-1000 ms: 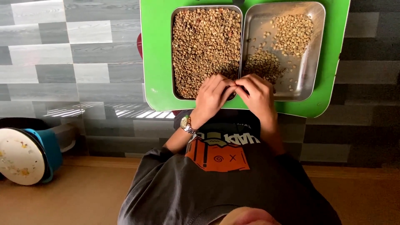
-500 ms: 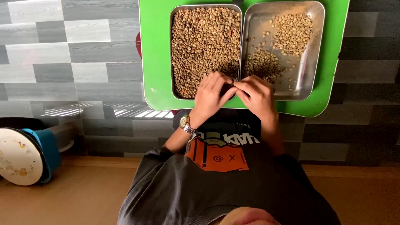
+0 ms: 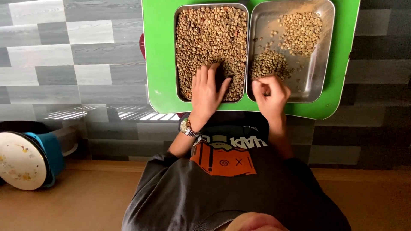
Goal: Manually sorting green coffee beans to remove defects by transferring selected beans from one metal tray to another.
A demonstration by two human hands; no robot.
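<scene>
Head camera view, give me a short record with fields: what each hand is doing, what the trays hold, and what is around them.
left hand: flat, fingers spread on the beans in the left tray, wristwatch on the wrist
right hand: curled at the near edge of the right tray; any beans in its grip are hidden
left tray: metal, filled with pale green coffee beans
right tray: metal, mostly bare, two loose bean piles
under the trays: green table
floor, left: round white-topped stool
</scene>
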